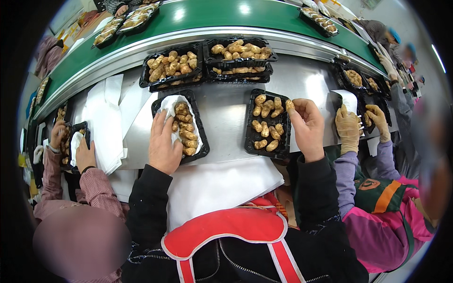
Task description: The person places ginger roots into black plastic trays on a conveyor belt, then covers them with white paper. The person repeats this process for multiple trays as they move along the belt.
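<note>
On the steel table in front of me, a black plastic tray (pixel 204 147) holds a white paper liner (pixel 168 102) with a row of knobbly brown pieces (pixel 187 127), perhaps stubby mushrooms. My left hand (pixel 164 144) lies along this tray's left side, fingers stretched over the liner, thumb near the pieces. To the right is a second black tray (pixel 251 123) without a liner, where several similar pieces (pixel 268 107) lie loosely spaced. At its upper right edge my right hand (pixel 307 125) pinches one knobbly brown piece (pixel 289 105) between thumb and fingers.
Filled black trays (pixel 174 68) and stacked trays (pixel 239 53) stand behind, along the green conveyor belt (pixel 207 19). White paper sheets (pixel 104 122) lie to the left, and more white paper (pixel 222 184) is before me. Co-workers' hands (pixel 85 153) and gloved hands (pixel 348 127) work close on both sides.
</note>
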Tool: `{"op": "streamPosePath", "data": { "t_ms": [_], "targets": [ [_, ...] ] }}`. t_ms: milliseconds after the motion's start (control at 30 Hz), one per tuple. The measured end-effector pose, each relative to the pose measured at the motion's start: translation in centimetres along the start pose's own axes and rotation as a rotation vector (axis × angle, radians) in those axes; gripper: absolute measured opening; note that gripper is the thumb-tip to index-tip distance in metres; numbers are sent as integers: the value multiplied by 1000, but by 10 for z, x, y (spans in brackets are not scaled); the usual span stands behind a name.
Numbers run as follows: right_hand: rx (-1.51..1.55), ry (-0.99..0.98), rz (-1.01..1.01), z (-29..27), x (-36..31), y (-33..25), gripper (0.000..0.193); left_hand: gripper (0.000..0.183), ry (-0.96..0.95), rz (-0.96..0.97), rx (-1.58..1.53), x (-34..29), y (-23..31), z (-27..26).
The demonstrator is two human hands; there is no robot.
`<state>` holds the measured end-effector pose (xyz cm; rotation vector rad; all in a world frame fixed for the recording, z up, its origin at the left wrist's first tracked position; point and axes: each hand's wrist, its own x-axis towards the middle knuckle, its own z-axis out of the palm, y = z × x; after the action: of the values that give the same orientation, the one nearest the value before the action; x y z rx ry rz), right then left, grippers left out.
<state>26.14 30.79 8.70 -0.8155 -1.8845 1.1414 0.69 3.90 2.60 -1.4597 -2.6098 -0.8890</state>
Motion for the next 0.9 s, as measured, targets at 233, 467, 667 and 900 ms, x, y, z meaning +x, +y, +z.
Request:
{"op": "streamPosePath", "data": {
  "t_ms": [233,467,667,900],
  "targets": [
    [-212,-264,-302,88,-24,-41,16,60,10,-26,-32,2,5,1],
    [-265,-474,-508,156,-37,-45,16,60,48,8,-78,-1,-3,3],
    [-271,-487,-597,203,-35,-30,5,61,60,7,-126,2,-4,5],
    [-375,-561,-646,213,-37,-24,8,64,44,19,-184,-1,-8,3]
  ]
}}
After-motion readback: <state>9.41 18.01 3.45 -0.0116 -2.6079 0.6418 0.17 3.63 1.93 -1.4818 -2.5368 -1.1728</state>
